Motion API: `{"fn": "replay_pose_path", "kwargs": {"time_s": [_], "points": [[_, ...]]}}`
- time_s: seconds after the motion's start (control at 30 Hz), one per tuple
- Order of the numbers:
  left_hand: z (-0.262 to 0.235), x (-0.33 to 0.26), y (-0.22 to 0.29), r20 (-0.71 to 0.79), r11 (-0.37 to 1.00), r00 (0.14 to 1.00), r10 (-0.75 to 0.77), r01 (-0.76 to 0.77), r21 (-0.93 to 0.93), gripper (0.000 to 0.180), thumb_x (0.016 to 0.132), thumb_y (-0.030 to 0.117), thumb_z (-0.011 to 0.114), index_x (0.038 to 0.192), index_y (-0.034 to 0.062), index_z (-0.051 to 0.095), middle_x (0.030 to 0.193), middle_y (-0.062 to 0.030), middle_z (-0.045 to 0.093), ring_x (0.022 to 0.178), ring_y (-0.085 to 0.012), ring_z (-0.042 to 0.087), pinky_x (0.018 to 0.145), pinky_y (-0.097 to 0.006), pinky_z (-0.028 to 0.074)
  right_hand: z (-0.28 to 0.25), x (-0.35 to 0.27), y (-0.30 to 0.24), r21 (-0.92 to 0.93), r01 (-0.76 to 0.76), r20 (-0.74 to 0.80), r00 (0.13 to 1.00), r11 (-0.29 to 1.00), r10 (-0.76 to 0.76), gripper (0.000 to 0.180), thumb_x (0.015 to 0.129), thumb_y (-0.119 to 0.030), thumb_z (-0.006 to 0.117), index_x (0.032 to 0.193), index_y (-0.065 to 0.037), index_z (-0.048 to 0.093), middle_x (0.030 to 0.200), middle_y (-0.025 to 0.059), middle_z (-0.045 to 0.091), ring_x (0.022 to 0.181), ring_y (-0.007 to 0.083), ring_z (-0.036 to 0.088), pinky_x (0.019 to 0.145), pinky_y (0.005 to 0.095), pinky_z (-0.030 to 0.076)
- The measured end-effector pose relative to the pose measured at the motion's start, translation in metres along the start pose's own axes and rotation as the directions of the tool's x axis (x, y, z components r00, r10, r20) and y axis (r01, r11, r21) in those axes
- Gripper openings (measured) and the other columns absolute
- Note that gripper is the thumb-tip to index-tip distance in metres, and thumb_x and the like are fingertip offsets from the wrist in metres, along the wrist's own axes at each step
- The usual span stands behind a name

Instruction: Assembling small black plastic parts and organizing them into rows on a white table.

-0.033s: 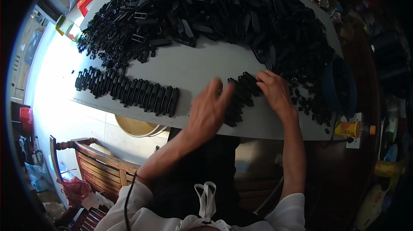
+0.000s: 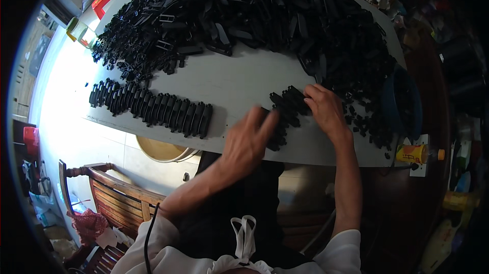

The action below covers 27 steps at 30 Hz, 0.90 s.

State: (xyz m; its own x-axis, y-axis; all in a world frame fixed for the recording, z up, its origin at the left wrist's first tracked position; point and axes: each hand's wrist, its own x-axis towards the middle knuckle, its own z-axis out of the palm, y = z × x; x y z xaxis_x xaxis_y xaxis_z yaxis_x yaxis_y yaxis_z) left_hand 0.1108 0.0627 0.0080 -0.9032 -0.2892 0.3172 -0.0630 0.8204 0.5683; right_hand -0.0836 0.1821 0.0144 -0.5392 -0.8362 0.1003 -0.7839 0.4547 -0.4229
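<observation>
Both hands (image 2: 247,141) (image 2: 326,111) reach forward, flanking black parts (image 2: 289,107), right fingers (image 2: 311,92) curled.

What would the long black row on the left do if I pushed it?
The row would probably bend or come apart, because it looks like many thin pieces side by side. It might slide fairly easily, since the table looks smooth.
</observation>
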Motion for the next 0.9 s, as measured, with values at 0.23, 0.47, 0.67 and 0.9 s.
{"fn": "replay_pose_path", "kwargs": {"time_s": [0.23, 0.47, 0.67, 0.9], "points": [[0.013, -0.048, 0.009, -0.008, 0.996, 0.999, -0.049, 0.048, -0.081, 0.063, 0.077, 0.009, 0.066, 0.133, -0.0021, 0.041, 0.109, -0.0202, 0.048, 0.094, -0.0346, 0.052, 0.077, -0.04, 0.048, 0.007, -0.011, -0.01, -0.004, -0.051, -0.038, 0.998, 0.999, 0.051, 0.012, 0.085, 0.0, 0.061, 0.086, 0.001, 0.05, 0.081, 0.0125, 0.057, 0.07, 0.0285, 0.058, 0.062, 0.0389, 0.044], [0.002, -0.038, -0.007, -0.043, 0.995, 0.995, -0.094, 0.095, 0.02, 0.073, 0.068, 0.004, 0.073, 0.134, 0.0, 0.041, 0.121, -0.0209, 0.045, 0.104, -0.0386, 0.049, 0.088, -0.044, 0.045, 0.021, -0.03, -0.029, -0.013, -0.161, -0.144, 0.977, 0.987, 0.157, 0.014, 0.084, 0.003, 0.061, 0.083, 0.003, 0.047, 0.08, 0.0177, 0.058, 0.071, 0.0319, 0.059, 0.062, 0.0418, 0.045], [-0.008, -0.032, -0.02, -0.07, 0.988, 0.993, -0.094, 0.102, 0.118, 0.052, 0.079, 0.0, 0.054, 0.13, -0.0032, 0.043, 0.13, -0.0257, 0.043, 0.109, -0.0399, 0.048, 0.093, -0.043, 0.043, 0.03, -0.042, -0.057, 0.066, -0.256, -0.119, 0.958, 0.965, 0.262, 0.015, 0.084, 0.002, 0.062, 0.08, 0.003, 0.048, 0.072, 0.0187, 0.058, 0.066, 0.0321, 0.06, 0.06, 0.0401, 0.046], [-0.013, -0.038, -0.029, -0.099, 0.974, 0.987, -0.125, 0.141, 0.18, 0.051, 0.083, 0.004, 0.055, 0.132, -0.0036, 0.043, 0.136, -0.0284, 0.042, 0.128, -0.0428, 0.039, 0.106, -0.048, 0.032, 0.046, -0.047, -0.08, 0.152, -0.282, -0.129, 0.945, 0.947, 0.302, 0.016, 0.084, 0.0, 0.063, 0.079, 0.001, 0.048, 0.067, 0.0165, 0.058, 0.06, 0.0295, 0.061, 0.057, 0.0382, 0.046]]}}
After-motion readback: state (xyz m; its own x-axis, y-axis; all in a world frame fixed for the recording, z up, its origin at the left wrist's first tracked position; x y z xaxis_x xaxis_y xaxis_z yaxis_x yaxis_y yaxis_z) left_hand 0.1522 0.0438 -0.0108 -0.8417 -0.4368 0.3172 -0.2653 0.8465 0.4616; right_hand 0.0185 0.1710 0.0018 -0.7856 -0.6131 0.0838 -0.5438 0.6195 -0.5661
